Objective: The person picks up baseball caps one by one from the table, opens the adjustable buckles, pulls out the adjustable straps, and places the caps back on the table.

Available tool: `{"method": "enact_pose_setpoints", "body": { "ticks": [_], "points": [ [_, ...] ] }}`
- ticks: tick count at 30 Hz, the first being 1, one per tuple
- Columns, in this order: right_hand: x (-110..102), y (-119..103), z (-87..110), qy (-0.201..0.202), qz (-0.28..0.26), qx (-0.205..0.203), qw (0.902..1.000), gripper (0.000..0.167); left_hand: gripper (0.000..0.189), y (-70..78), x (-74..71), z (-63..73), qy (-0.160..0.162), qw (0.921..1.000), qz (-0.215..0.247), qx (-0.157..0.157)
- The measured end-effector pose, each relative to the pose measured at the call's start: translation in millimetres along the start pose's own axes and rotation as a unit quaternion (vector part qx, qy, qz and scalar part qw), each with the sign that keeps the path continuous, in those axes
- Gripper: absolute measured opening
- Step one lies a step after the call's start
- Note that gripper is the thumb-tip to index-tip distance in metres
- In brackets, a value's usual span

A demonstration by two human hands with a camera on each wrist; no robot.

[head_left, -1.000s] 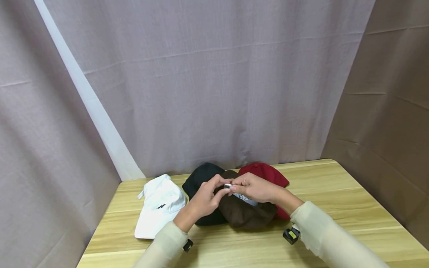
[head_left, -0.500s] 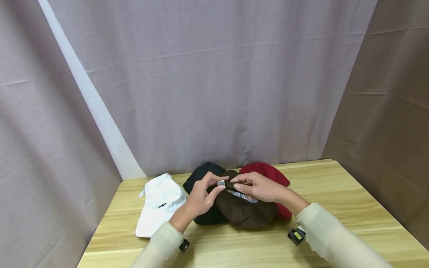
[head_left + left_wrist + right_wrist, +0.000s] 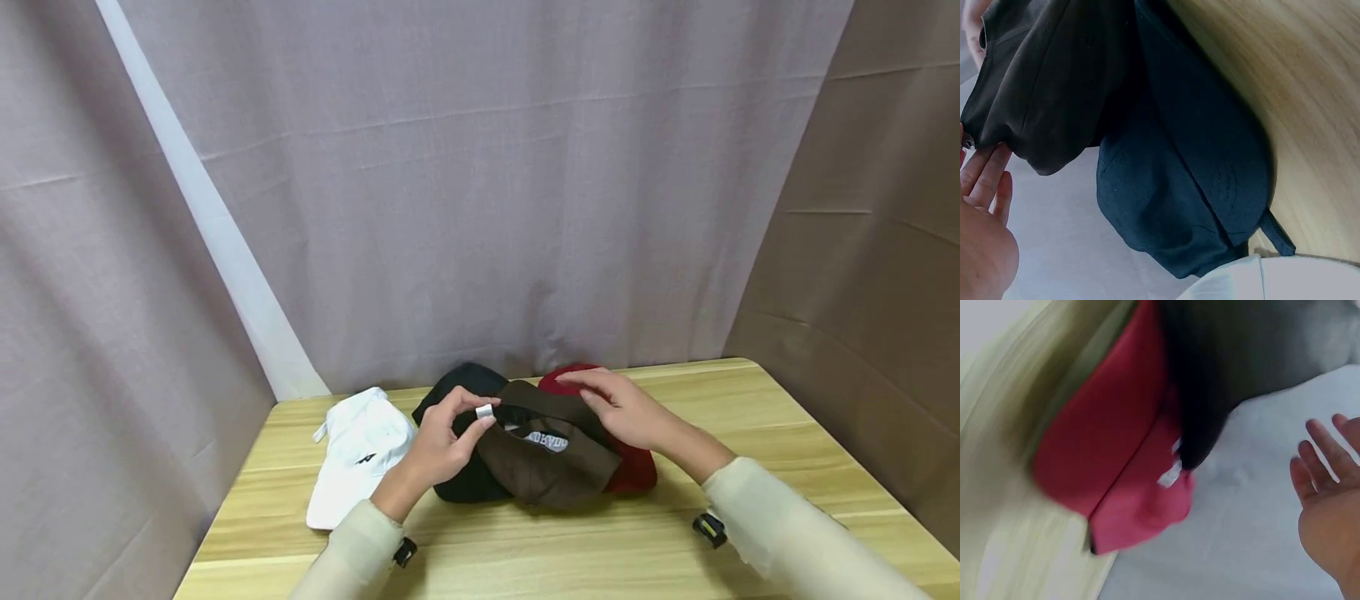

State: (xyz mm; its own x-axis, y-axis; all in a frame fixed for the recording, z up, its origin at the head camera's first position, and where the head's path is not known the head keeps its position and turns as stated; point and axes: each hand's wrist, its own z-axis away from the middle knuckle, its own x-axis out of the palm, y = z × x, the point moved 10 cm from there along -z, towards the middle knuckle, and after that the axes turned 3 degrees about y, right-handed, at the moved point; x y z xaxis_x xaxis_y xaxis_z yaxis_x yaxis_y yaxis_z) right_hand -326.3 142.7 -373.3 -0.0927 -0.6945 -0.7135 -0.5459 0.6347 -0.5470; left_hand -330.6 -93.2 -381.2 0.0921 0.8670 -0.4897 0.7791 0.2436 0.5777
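Observation:
A brown baseball cap (image 3: 543, 475) with pale lettering visible through its back opening is held up in front of two other caps. My left hand (image 3: 442, 442) pinches its strap end at a silver buckle (image 3: 483, 411). In the left wrist view the fingers (image 3: 988, 178) bend behind the brown cloth (image 3: 1047, 75). My right hand (image 3: 633, 408) is off the cap, over its right side, fingers loosely extended and holding nothing. The right wrist view shows this hand (image 3: 1329, 506) apart from the cap's edge.
A black cap (image 3: 459, 385) lies behind on the left, a red cap (image 3: 636, 472) behind on the right. Further left on the wooden table (image 3: 750, 467) rests a white cap (image 3: 367, 446) with a small black mark. A grey curtain (image 3: 480, 208) hangs behind the table.
The right hand has let go of the brown cap's strap and moved right. The left hand, still pinching the buckle, has shifted slightly left, and the cap's back opening shows more.

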Motion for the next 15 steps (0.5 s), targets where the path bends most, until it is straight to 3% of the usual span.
{"method": "enact_pose_setpoints", "body": {
  "ticks": [3, 6, 11, 13, 15],
  "points": [
    [-1.2, 6.7, 7.9, -0.022, 0.068, -0.033, 0.9969, 0.06, 0.016, -1.0, -1.3, 0.8, 0.001, 1.0, -0.001, 0.0],
    [1.4, 17.4, 18.1, -0.067, 0.143, -0.054, 0.986, 0.075, 0.015, -1.7, -3.6, 2.1, 0.005, 1.0, -0.002, 0.003],
    [14.1, 34.6, 30.2, -0.104, 0.251, -0.095, 0.9576, 0.067, 0.016, -2.7, -6.7, 5.2, 0.009, 0.9999, -0.007, 0.004],
    [20.9, 38.1, 31.6, -0.103, 0.27, -0.109, 0.9512, 0.062, 0.016, -2.2, -7.4, 5.4, 0.008, 0.9999, -0.01, 0.007],
    [26.3, 39.1, 31.5, -0.096, 0.271, -0.115, 0.9508, 0.056, 0.016, -1.6, -8.9, 4.5, 0.01, 0.9998, -0.012, 0.01]
  ]
}}
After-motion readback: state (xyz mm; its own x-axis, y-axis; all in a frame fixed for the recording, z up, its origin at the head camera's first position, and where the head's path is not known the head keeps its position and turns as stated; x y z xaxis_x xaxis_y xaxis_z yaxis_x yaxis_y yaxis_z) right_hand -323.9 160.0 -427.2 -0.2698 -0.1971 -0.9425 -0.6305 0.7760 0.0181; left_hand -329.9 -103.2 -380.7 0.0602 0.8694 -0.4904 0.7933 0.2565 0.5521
